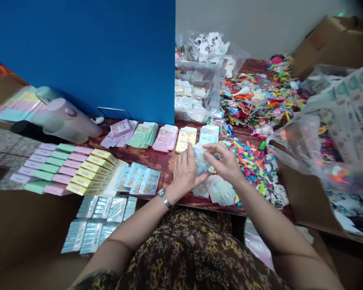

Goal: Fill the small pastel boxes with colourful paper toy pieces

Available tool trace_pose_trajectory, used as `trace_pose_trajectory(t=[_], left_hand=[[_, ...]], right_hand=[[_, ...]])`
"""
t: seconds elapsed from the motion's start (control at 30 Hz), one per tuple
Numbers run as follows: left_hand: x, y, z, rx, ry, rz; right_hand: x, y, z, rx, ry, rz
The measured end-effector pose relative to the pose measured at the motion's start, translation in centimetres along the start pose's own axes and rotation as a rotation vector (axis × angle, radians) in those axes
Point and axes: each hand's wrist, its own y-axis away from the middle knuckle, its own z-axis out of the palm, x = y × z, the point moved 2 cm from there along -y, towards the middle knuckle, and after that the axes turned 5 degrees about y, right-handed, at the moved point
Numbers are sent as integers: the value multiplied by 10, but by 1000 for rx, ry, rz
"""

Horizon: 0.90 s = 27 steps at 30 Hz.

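Note:
A small light blue printed carton [201, 159] is between my two hands at the front of the dark wooden table. My left hand [184, 171], with a watch at the wrist, has its fingers along the carton's left side and its thumb below. From the right, my right hand [225, 163] pinches its upper edge. Just behind lies a stack of flat light blue cartons [209, 133], beside flat yellow cartons [186, 139]. Clear plastic pouches [220, 191] lie under and in front of my right hand. Small colourful pieces [251, 165] are heaped to the right.
Pink [166, 137], green [143, 135] and purple flat cartons [118, 135] continue leftward. Rows of filled yellow boxes [92, 171] and several blue boxes [139, 178] stand left. A clear bin [213, 96] is behind; a plastic bag [296, 141] is at right.

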Motion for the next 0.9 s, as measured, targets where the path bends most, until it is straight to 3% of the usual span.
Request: trace_pose_trajectory(t=[0.07,0.13,0.23,0.3,0.37,0.47,0.63,0.73,0.8,0.9], left_hand=[[-2,3,5,0,-27,-11],[-4,7,6,10,39,-45],[-6,12,4,20,201,-137],[-4,12,0,40,264,-157],[-1,12,-4,55,300,-111],[0,11,-7,4,306,8],[-5,17,-7,-65,156,115],[-7,21,-7,-75,121,137],[-7,22,-7,-59,125,145],[-5,21,-9,-44,82,109]], right_hand=[[-6,13,7,-50,-149,58],[-9,22,8,5,-169,53],[-13,35,5,208,59,-52],[-16,43,5,255,217,-130],[-19,49,8,210,259,-155],[-22,53,11,80,118,-76],[-14,47,13,99,-382,290],[-9,40,18,-14,-617,437],[-11,36,19,-73,-641,434],[-20,33,15,-38,-463,352]])
